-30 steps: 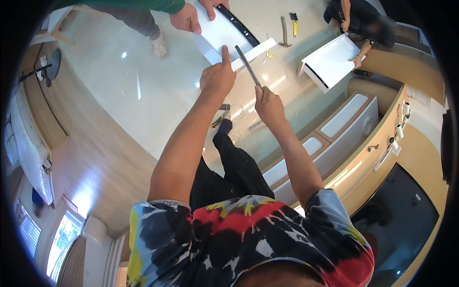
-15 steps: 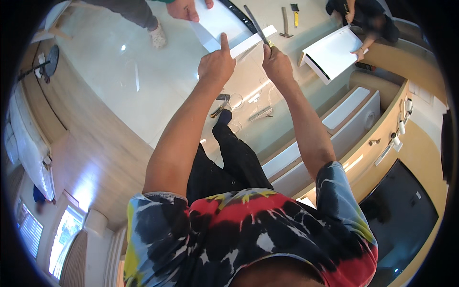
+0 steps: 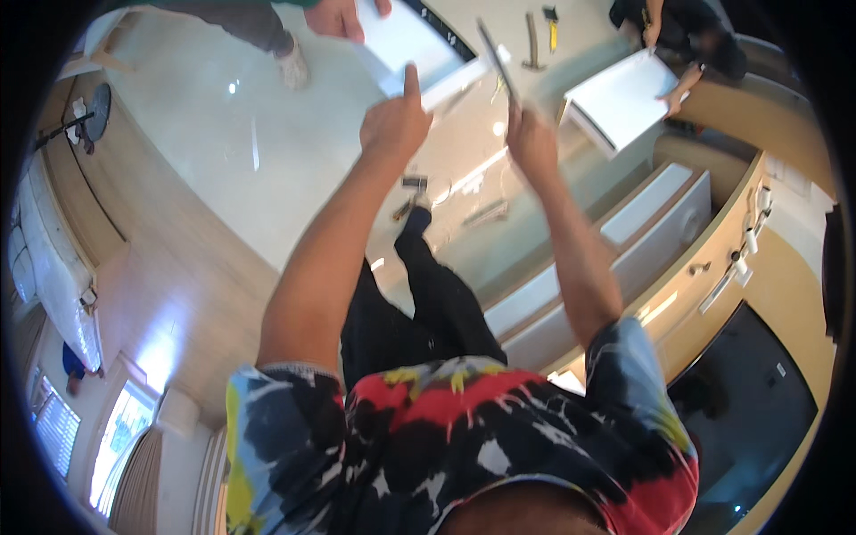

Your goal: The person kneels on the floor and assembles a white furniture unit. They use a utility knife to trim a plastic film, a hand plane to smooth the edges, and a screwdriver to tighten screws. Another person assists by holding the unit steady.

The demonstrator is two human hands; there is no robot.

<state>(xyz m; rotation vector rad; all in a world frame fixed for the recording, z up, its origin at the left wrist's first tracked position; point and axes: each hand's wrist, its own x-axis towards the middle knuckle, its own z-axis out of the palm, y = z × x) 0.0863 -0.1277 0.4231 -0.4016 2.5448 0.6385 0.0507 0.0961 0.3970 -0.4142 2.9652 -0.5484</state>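
My left hand [image 3: 395, 125] is at the near corner of a white drawer box [image 3: 432, 67], its index finger stretched along the box and the other fingers curled round the edge. My right hand [image 3: 533, 141] grips a long, flat, dark metal file [image 3: 496, 59], which points up and away beside the box's right end. The right hand is smeared by motion, and the file's handle is hidden in it. Across from me another person's hand [image 3: 337, 16] rests on the far left part of the same box.
On the floor lie a hammer [image 3: 533, 43], a yellow-handled tool [image 3: 552, 31], pliers [image 3: 403, 210] and a white strip [image 3: 487, 212]. A second person holds another white drawer [image 3: 620, 98] at upper right. A long cabinet [image 3: 642, 241] and a dark screen [image 3: 749, 410] stand right.
My right hand has moved right and slightly nearer me with the file, away from the drawer box. My left hand has shifted slightly left.
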